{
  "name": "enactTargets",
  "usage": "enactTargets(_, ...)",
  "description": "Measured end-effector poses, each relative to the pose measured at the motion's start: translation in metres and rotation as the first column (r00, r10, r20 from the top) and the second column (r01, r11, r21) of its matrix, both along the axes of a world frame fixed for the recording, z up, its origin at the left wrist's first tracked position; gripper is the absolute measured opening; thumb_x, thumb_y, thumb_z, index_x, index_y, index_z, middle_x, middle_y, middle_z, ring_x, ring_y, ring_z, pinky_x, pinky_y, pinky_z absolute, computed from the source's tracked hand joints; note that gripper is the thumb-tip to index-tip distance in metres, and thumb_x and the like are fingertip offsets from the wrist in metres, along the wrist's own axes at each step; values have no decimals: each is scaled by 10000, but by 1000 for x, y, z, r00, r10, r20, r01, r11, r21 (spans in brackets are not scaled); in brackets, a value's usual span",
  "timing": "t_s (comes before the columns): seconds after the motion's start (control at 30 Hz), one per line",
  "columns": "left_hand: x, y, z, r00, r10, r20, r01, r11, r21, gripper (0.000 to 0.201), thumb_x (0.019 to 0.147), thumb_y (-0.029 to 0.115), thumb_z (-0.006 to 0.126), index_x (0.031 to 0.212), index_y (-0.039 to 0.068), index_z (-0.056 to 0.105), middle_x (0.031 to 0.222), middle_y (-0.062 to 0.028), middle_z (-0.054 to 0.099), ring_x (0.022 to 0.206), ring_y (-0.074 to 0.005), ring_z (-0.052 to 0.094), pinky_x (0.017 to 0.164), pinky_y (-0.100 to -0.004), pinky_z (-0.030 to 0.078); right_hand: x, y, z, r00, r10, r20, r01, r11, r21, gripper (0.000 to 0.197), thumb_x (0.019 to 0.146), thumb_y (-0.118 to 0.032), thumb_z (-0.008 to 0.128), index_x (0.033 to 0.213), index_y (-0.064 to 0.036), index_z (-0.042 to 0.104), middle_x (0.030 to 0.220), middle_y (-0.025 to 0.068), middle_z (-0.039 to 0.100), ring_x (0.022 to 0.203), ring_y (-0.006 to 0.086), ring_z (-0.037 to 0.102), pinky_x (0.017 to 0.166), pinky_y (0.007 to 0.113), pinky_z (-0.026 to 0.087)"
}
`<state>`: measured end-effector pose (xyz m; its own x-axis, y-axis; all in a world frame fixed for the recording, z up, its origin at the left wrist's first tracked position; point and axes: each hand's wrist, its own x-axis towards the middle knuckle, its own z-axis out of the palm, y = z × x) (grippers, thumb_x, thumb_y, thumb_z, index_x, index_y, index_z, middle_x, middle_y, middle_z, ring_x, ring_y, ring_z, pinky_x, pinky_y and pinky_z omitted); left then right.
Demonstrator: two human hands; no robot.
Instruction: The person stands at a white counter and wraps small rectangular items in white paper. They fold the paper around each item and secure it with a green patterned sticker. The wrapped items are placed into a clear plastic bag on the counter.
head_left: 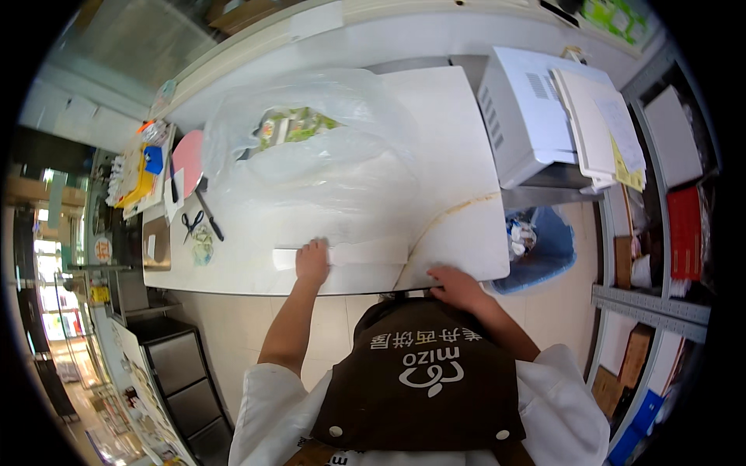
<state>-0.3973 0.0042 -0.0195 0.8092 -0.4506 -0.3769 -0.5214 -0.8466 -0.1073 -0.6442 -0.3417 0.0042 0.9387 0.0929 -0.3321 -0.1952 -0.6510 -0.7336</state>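
Note:
My left hand (312, 264) lies on a long, flat white strip (365, 254) near the front edge of the white table (435, 101). Its fingers are stretched forward and press on the strip, whose material I cannot make out. At the table's front edge, to the right, my right hand (457, 287) has its fingers bent around the rim. Beyond my left hand spreads a big clear plastic bag (342, 167), torn at the top, with green and white packages (295, 126) inside.
Black scissors (191, 225), a black-handled tool (211, 219) and a crumpled wrapper (202, 245) lie at the left. A pink round board (189, 159) sits behind them. At the right stand a white appliance (532, 109) and a blue bin (552, 248). Metal shelving (653, 303) flanks the right side.

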Motion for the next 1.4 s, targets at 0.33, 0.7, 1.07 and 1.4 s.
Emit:
enactTargets(0.33,3,8,18,977,55,-205,-60,998,-18,744,738,210,830,1377,105,463,1321,-133,564,1260,-324,554,979,-458,504,52,34,27,981,176,-86,-194,937,-292,448,903,-284,677,1315,-118,617,1258,157,660,1162,363,633,964,485,531)
enactTargets(0.7,-13,39,-2,974,-6,-225,-84,918,-388,612,789,304,824,1304,85,578,1277,-166,613,1189,-382,584,998,-495,501,47,104,-16,977,197,86,-175,961,-216,462,852,-221,752,1275,-89,621,1219,163,663,1180,396,619,984,483,525)
enactTargets(1.07,-45,5,9,970,93,-224,-172,915,-365,619,740,385,861,1224,107,593,1213,-129,598,1120,-358,608,942,-501,505,87,88,11,954,251,-166,-290,915,-281,529,841,-215,722,1343,-125,580,1241,138,694,1140,382,648,920,488,555)
enactTargets(1.4,-45,-56,22,953,217,-211,-268,930,-250,569,811,291,812,1260,74,540,1275,-195,559,1235,-394,567,950,-525,549,105,53,-26,881,470,-51,-465,840,-280,437,849,-262,717,1241,-81,658,1084,178,716,1032,388,681,899,503,539)
